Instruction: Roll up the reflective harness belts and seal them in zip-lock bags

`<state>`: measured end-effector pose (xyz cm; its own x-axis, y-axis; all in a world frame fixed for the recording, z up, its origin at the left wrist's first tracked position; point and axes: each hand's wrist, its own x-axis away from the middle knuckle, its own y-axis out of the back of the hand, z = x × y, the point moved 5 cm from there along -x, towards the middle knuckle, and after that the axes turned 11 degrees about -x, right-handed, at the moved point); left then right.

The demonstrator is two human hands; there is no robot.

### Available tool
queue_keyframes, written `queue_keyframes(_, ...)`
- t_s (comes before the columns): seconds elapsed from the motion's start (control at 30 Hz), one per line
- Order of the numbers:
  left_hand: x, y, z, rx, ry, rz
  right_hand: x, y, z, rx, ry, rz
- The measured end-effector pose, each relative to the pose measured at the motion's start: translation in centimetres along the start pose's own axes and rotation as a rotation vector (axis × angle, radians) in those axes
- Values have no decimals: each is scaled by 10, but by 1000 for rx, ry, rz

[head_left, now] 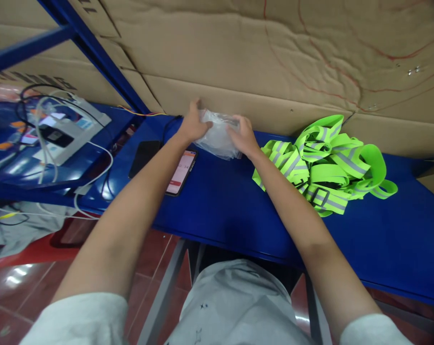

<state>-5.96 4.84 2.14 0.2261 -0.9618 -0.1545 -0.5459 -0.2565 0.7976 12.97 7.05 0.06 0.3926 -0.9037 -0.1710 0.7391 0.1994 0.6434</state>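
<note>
A stack of clear plastic bags (pixel 217 136) is between my two hands at the back of the blue table (pixel 224 211). My left hand (pixel 195 123) grips the left edge of the stack, thumb on top. On the opposite edge, my right hand (pixel 243 136) holds the bags with its fingers bent over them. To the right of my right forearm lies a heap of neon-yellow reflective straps (pixel 321 163) with grey stripes and black buckles. Partly behind my left forearm are a phone with a lit screen (pixel 183 172) and a dark phone (pixel 144 155).
A cardboard sheet (pixel 231 52) stands along the table's back edge. At the left, a blue metal post (pixel 105 57) rises beside a white power strip (pixel 73 129) with tangled cables. A red chair (pixel 40 247) is below on the left.
</note>
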Motion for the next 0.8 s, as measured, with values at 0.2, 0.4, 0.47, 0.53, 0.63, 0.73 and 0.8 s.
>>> queue_keyframes(0.2,39,-7,-44,-421,-333,-32,18,4,10,310,131,24)
queue_keyframes(0.4,17,-42,1,-400,-145,351,22,-18,-2,263,43,321)
queue_keyframes(0.47,7,-47,12,-373,-110,376,22,-23,-7,275,-4,336)
queue_keyframes(0.53,0,-49,17,-348,-97,381,23,-27,-11,290,-28,324)
queue_keyframes(0.63,2,-49,14,-320,-110,365,24,-30,-10,314,-33,275)
queue_keyframes(0.73,13,-43,0,-318,-160,312,27,-26,-1,317,-26,276)
queue_keyframes(0.8,22,-37,-14,-323,-220,267,35,-12,12,306,1,265)
